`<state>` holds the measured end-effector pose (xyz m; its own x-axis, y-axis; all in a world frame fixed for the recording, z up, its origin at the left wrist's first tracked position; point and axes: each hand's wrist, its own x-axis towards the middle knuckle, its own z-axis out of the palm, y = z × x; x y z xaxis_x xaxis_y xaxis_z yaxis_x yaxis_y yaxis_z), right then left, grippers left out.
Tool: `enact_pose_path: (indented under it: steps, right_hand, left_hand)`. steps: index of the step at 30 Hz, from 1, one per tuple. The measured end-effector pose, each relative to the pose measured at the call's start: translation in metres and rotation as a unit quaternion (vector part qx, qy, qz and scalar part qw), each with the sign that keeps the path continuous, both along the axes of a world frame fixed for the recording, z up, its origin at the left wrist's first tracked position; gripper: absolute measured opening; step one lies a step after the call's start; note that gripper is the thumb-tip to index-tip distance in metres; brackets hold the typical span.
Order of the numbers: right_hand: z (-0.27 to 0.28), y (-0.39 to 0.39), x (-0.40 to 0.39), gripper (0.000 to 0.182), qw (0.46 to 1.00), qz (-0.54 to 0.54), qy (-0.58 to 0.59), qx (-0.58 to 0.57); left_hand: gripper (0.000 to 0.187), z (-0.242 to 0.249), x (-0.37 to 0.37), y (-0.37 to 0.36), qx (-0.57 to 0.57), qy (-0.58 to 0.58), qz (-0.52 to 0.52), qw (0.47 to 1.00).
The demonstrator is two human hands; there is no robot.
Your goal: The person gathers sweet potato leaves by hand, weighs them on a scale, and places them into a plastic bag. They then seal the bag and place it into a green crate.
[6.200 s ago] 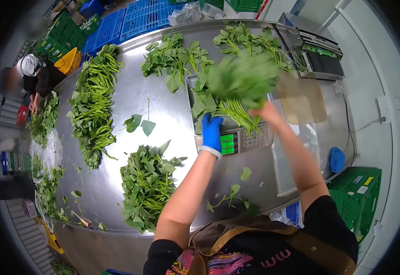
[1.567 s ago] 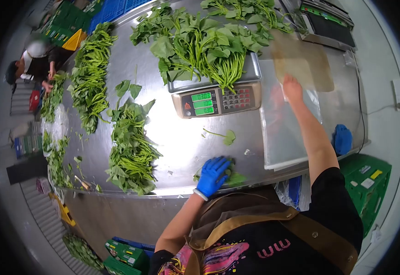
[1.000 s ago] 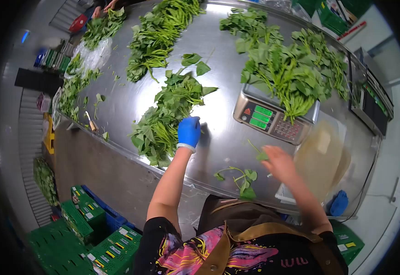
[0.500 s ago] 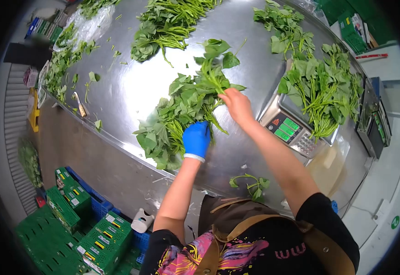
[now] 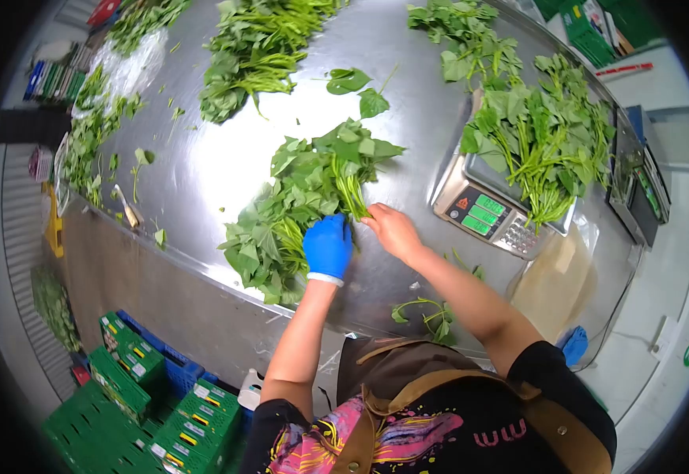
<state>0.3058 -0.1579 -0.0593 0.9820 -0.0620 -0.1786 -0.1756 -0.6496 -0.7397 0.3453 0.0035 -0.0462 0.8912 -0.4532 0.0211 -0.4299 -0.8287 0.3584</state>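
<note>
My left hand (image 5: 329,246), in a blue glove with a white cuff, is closed at the stem side of a heap of leafy greens (image 5: 261,233) on the steel table. Its fingertips are partly hidden, and stems run up against it. My bare right hand (image 5: 392,231) pinches the cut ends of a small bunch of green stems (image 5: 349,188), whose leaves lie over the top of the heap. Both hands are close together, the right just beside the left. Two loose leaves (image 5: 373,103) rest on the table beyond the bunch.
At right, a digital scale (image 5: 479,213) with lit green displays carries a pile of greens (image 5: 542,142). Another long pile (image 5: 261,55) lies at the back. A knife (image 5: 129,209) rests near the left table edge. Green crates (image 5: 194,426) stand on the lower left; loose sprigs (image 5: 431,314) lie nearby.
My right hand has come down towards me with the bunch, whose leaves now lie on the heap. My left hand stays at the heap's stems. The whole view has shifted slightly.
</note>
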Motion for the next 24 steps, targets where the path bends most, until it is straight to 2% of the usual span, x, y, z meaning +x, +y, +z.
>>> enact_pose_path:
  steps: [4,7,8,10,11,13,17,19,20,21,23,24]
  right_hand:
    - [0.046,-0.033,-0.002,0.018,0.991,-0.066,-0.072,0.088]
    - [0.106,-0.082,-0.019,0.017,0.975,-0.124,-0.152,0.101]
    - [0.118,-0.102,-0.026,0.017,0.963,-0.132,-0.225,0.063]
    - [0.145,-0.132,-0.043,0.018,0.943,-0.217,-0.248,0.048]
    - [0.148,-0.147,-0.053,0.018,0.935,-0.247,-0.240,0.085]
    - [0.156,-0.176,-0.071,0.018,0.913,-0.300,-0.228,0.160]
    - [0.098,-0.219,-0.097,0.023,0.838,-0.424,-0.096,0.331]
    - [0.106,-0.223,-0.094,0.024,0.782,-0.464,-0.040,0.414]
    - [0.110,-0.223,-0.097,0.029,0.782,-0.459,-0.026,0.420]
    - [0.125,-0.221,-0.103,0.032,0.830,-0.442,0.017,0.340]
    - [0.143,-0.215,-0.117,0.039,0.898,-0.393,0.101,0.170]
    - [0.125,-0.215,-0.137,0.050,0.941,-0.332,-0.026,-0.053]
  left_hand:
    - [0.015,-0.002,-0.002,0.002,-0.031,-0.028,-0.015,0.999]
    - [0.017,0.003,-0.003,-0.001,-0.104,-0.051,-0.024,0.993]
    - [0.021,0.007,-0.003,-0.003,-0.079,-0.042,-0.024,0.996]
    - [0.024,0.016,-0.005,-0.009,-0.065,-0.069,-0.037,0.995]
    - [0.025,0.020,-0.006,-0.013,-0.058,-0.079,-0.047,0.994]
    - [0.026,0.024,-0.007,-0.027,-0.127,-0.054,-0.084,0.987]
    - [0.028,0.027,-0.016,-0.070,-0.198,0.048,-0.147,0.968]
    - [0.025,0.038,-0.025,-0.097,-0.216,0.084,-0.171,0.958]
    - [0.025,0.043,-0.031,-0.115,-0.224,0.101,-0.201,0.948]
    - [0.025,0.046,-0.037,-0.123,-0.231,0.124,-0.223,0.939]
    - [0.023,0.058,-0.043,-0.135,-0.261,0.156,-0.199,0.932]
    - [0.022,0.060,-0.045,-0.138,-0.282,0.181,-0.177,0.925]
